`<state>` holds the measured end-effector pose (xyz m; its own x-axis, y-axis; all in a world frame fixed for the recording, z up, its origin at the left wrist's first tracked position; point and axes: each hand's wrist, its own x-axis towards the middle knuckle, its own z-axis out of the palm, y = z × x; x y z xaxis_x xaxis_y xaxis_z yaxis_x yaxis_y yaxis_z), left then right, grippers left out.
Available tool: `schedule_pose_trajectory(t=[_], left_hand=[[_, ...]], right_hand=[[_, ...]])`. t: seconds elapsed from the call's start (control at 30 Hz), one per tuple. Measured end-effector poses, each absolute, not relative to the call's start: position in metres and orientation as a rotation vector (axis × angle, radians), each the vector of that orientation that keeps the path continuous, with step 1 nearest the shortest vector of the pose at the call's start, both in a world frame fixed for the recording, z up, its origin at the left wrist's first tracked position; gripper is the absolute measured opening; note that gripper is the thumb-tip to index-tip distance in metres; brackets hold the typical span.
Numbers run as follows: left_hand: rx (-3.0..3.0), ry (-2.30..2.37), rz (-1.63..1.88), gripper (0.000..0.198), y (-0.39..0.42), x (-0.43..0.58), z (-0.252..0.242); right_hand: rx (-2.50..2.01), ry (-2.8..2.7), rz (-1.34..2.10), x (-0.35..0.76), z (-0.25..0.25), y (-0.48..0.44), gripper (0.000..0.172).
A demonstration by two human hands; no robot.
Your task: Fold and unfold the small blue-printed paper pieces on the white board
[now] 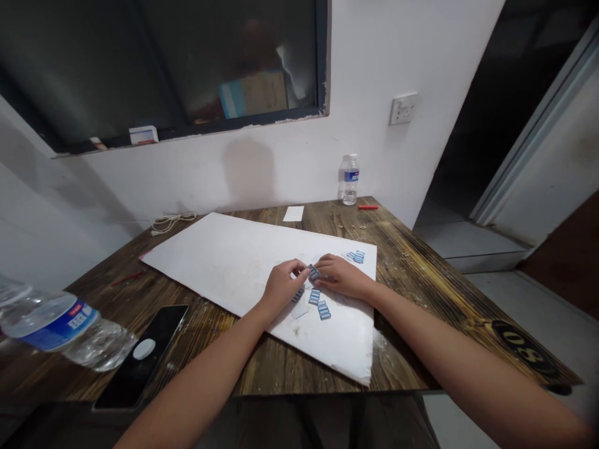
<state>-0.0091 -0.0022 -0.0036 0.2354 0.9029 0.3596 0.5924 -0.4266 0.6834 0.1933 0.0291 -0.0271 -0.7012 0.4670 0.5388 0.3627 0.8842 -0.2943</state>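
Pinching a small blue-striped piece (313, 272), the left hand (283, 287) and right hand (341, 279) are meeting just above a white foam board (224, 262) on a wooden table (412, 274), each grip closing on the piece from its own side. More blue-striped pieces (314, 296) are lying on the board around the hands, and a pale translucent square (299, 310) is sitting just beyond the left wrist. At near left, a black phone (140, 355) is lying on the table beside a water bottle (60, 324). Along the far edge, a second water bottle (349, 179) is standing near a red stick (367, 207), while a white paper slip (293, 214) and a coiled white cable (171, 221) are resting further left.
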Motion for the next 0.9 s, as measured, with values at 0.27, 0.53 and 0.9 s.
schedule_pose_trajectory(t=[0.27, 0.53, 0.9], left_hand=[[2.120, 1.375, 1.048, 0.017, -0.0014, -0.0106, -0.0053], [2.128, 1.379, 1.015, 0.018, -0.0029, -0.0091, -0.0039], [2.147, 1.340, 0.978, 0.017, -0.0040, -0.0086, -0.0033]], right_hand=[[-0.735, -2.385, 0.132, 0.1942, -0.0336, 0.0336, 0.013], [-0.721, -2.375, 0.134, 0.1946, -0.0330, 0.0331, 0.009], [-0.678, -2.387, 0.203, 0.1939, -0.0330, 0.0328, 0.012]])
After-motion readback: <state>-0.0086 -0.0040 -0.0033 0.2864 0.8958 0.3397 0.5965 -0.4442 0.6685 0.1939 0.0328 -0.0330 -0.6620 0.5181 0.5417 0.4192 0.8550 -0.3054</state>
